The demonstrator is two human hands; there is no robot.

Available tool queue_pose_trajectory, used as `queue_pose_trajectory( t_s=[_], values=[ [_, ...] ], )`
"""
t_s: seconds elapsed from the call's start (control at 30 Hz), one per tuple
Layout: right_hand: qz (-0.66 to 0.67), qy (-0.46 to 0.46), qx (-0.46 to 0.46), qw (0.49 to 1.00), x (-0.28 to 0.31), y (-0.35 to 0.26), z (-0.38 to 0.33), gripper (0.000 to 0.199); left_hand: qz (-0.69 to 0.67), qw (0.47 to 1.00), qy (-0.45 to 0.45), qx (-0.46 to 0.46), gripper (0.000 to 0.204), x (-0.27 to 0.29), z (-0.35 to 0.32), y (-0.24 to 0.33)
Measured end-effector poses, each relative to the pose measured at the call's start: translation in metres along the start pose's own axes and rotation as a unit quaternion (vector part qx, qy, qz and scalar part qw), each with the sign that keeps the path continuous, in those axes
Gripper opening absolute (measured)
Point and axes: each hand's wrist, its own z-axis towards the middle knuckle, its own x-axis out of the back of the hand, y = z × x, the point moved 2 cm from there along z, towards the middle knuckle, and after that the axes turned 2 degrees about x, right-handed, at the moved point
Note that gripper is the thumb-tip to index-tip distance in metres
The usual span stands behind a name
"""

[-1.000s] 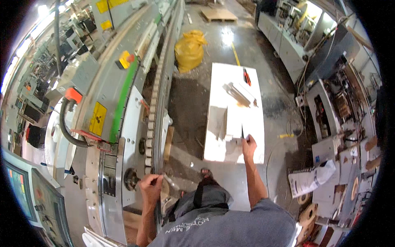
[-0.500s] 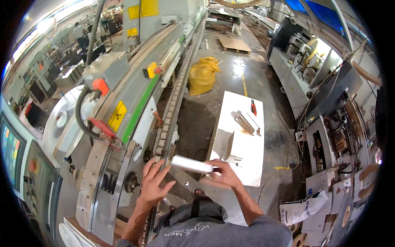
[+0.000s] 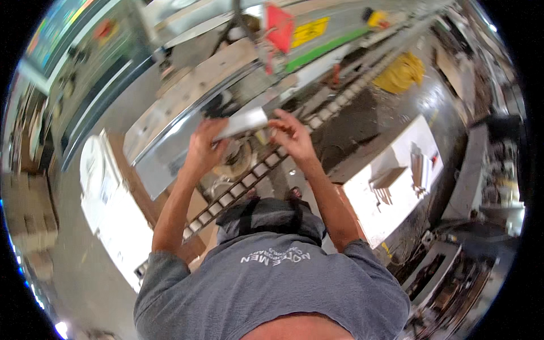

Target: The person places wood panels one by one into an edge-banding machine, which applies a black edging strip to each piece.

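Observation:
A short white strip of board (image 3: 245, 122), blurred by motion, is held up over the machine's front edge. My left hand (image 3: 205, 146) is closed round its left end. Just off the right end is my right hand (image 3: 293, 139), its fingers curved and apart, with nothing seen between them. Below both hands runs a chain conveyor (image 3: 246, 181) with pale pads. To the right stands a white-topped table (image 3: 391, 218) bearing several stacked strips of board (image 3: 419, 170).
The machine's metal bed (image 3: 170, 139) lies ahead, with a red guard (image 3: 279, 27) and a green stripe beyond. A control panel (image 3: 105, 68) is at the upper left, and a white board (image 3: 110, 209) at the left. A yellow sack (image 3: 402, 73) sits on the floor at the upper right.
My view has swung left toward the machine. The white strip has passed from my right hand to my left, and the right hand has let go.

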Motion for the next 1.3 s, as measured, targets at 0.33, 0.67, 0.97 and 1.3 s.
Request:
queue_pose_trajectory(
  t_s=[0.33, 0.67, 0.97, 1.3],
  values=[
    [0.043, -0.069, -0.076, 0.994, -0.126, 0.042, 0.048, 0.052, 0.191, 0.967, 0.169, -0.007, 0.036, -0.007, 0.018, -0.081],
    [-0.056, -0.083, -0.138, 0.985, -0.14, 0.059, 0.095, 0.017, 0.179, 0.962, 0.202, 0.03, 0.023, 0.005, 0.013, -0.095],
    [-0.092, -0.049, -0.094, 0.99, -0.145, 0.062, 0.098, 0.027, 0.136, 0.972, 0.194, 0.011, 0.013, 0.008, 0.011, -0.102],
    [-0.086, 0.022, -0.027, 0.996, -0.103, 0.07, 0.129, 0.025, 0.15, 0.982, 0.113, -0.002, 0.012, -0.025, 0.062, -0.093]
  ],
)
